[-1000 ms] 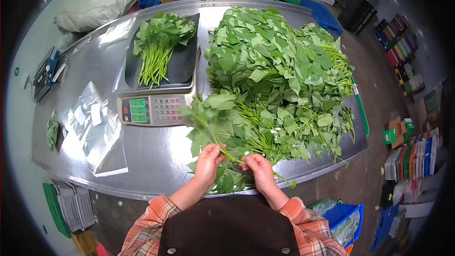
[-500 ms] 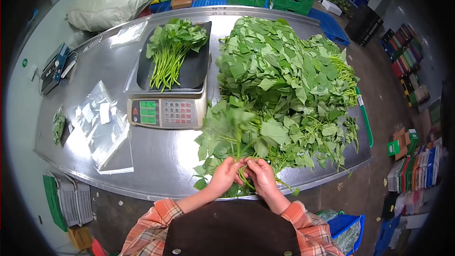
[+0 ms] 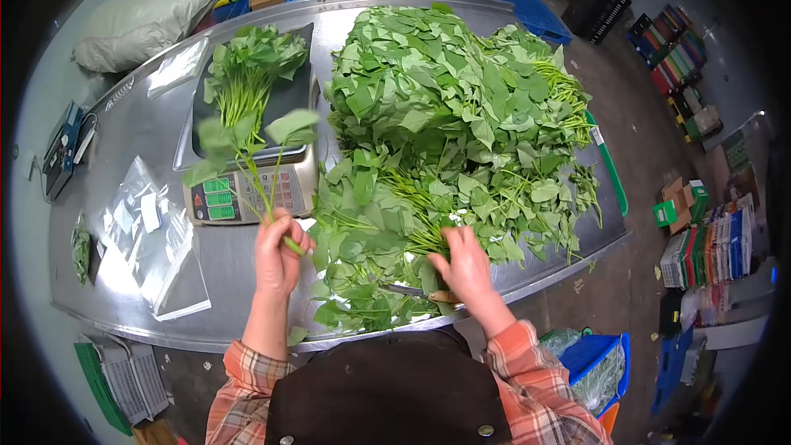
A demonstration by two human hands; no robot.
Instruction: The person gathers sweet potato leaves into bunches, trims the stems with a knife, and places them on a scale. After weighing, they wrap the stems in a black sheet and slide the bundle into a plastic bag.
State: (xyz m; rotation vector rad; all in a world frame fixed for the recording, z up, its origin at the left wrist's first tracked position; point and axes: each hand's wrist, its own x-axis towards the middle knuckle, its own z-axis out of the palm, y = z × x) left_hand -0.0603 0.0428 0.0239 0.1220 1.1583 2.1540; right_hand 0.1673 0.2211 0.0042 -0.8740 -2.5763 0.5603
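Several leafy stems in one hand, the other at the heap

Gripped between the thumb and curled fingers of the left hand (image 3: 280,255), a few leafy green stems (image 3: 262,185) stand up and away from the wrist, their broad leaves fanned beyond the knuckles. One thick cut end pokes out on the right side of the fingers. Directly beyond this hand sits a digital price-computing scale (image 3: 304,181), its keypad partly covered by the held stems. Farther out, the scale's black tray (image 3: 290,95) carries a bundle of leafy greens (image 3: 245,78), stalks pointing back toward the hand.

Well to the left of that hand lie clear plastic bags (image 3: 177,272) with white paper slips on top, and past those a small packet of greens (image 3: 81,249).

Fingers bent and thumb held apart, the right hand (image 3: 464,268) rests on loose stems at the near edge of a large heap of leafy greens (image 3: 445,99), which spreads ahead of it and to both sides. Whether it grips any stalk cannot be told. Just below its thumb is a knife (image 3: 404,289) with a wooden handle, the blade pointing left among the leaves. Between the two hands, more leafy sprigs cover the steel table (image 3: 235,280).
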